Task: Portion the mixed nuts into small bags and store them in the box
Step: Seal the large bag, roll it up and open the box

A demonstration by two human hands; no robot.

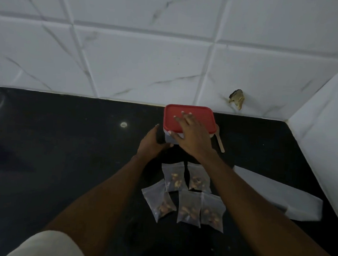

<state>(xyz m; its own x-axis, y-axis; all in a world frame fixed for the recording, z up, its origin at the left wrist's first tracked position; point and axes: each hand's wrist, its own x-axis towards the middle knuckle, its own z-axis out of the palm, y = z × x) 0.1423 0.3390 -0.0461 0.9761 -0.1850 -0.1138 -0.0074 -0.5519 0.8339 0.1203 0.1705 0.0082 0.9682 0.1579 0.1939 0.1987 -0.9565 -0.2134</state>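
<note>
A: Where is the box sitting?

B: The box (168,140) is standing at the back of the bench (63,140), just beside the tiled wall (149,56). The red lid (201,115) is sitting on top.

A: Hands?

B: The right hand (191,135) is lying flat on the lid, fingers straight and spread, thumb at the lid's near edge. It's gripping nothing. The left hand (152,144) is cupping the box's left side, fingers curling round it, thumb running along the near bottom corner.

A: Bags?

B: Five small bags (189,208) are lying on the bench, nearer the person than the box, between the two forearms. Two are sitting in a back row and three in a front row, edges overlapping. Each is showing nuts (175,180) at its lower end. All are lying apart from the box.

A: Anything else lying around?

B: A wooden stick (220,142) is poking out from behind the box's right side. A white sheet (269,193) is lying right of the bags; I can't tell what it is. A dark hole (237,100) is showing in the wall, right of the box.
</note>
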